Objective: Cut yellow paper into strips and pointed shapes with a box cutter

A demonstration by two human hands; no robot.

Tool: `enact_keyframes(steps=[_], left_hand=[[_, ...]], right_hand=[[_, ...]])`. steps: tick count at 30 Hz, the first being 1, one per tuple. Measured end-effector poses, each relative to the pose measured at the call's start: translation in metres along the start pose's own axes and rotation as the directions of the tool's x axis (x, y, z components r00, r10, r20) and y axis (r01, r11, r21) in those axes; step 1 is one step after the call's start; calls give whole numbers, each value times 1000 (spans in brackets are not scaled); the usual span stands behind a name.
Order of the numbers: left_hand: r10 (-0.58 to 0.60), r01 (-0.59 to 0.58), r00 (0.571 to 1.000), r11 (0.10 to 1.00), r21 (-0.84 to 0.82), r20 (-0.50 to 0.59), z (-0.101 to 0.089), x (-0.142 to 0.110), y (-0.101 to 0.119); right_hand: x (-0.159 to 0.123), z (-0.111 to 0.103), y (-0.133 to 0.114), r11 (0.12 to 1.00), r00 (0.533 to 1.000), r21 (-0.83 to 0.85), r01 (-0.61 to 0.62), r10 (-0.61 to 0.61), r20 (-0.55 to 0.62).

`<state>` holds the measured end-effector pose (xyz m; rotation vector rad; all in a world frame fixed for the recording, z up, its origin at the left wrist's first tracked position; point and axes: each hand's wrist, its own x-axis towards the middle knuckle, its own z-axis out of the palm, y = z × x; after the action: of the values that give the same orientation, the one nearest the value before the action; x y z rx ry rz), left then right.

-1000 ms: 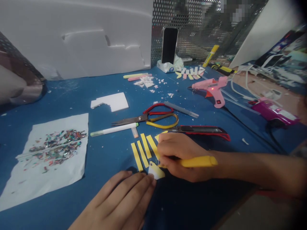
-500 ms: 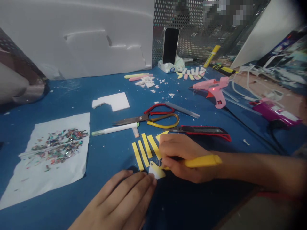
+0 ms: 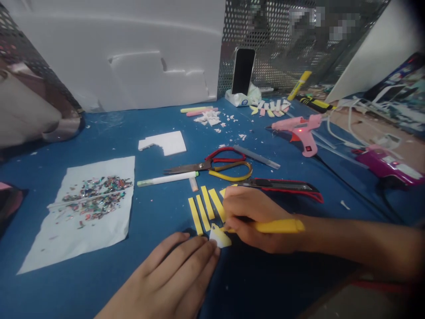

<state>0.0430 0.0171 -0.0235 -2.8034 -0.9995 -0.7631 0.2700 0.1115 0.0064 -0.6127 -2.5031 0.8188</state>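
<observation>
Gripped in my right hand (image 3: 257, 219) is a yellow marker (image 3: 280, 225), its tip low against a small foam piece. That piece (image 3: 222, 238) is white, partly coloured yellow, and has a dark dot at one corner. My left hand (image 3: 169, 274) lies flat, fingers stretched out, its fingertips touching the piece's left edge. Beyond both hands lie several yellow strips (image 3: 207, 202), some partly covered by my right hand. Scissors (image 3: 212, 165) with red and yellow handles lie farther back, with a white pen (image 3: 168, 178) to their left and a red-and-black utility knife (image 3: 285, 184) to their right.
White paper (image 3: 89, 248) with shiny flakes lies left. Behind are a cut white foam board (image 3: 174, 142), white scraps (image 3: 208, 117), coloured pieces (image 3: 270, 107) and a propped phone (image 3: 243, 71). A pink glue gun (image 3: 300, 128), its cord (image 3: 355, 188) and a purple device (image 3: 387, 163) occupy the right.
The view has shifted a little, so the background sits farther right and slightly lower. Both hands stay nearly in place at the foam piece, the marker still in my right hand.
</observation>
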Motion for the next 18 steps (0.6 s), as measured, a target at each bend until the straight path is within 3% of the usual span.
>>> enact_keyframes(steps=[18], left_hand=[[77,-76,997,996,35,-19,4,1,-7]], right_hand=[[-3,2,5,999,1000,-46,-9,9,-3]])
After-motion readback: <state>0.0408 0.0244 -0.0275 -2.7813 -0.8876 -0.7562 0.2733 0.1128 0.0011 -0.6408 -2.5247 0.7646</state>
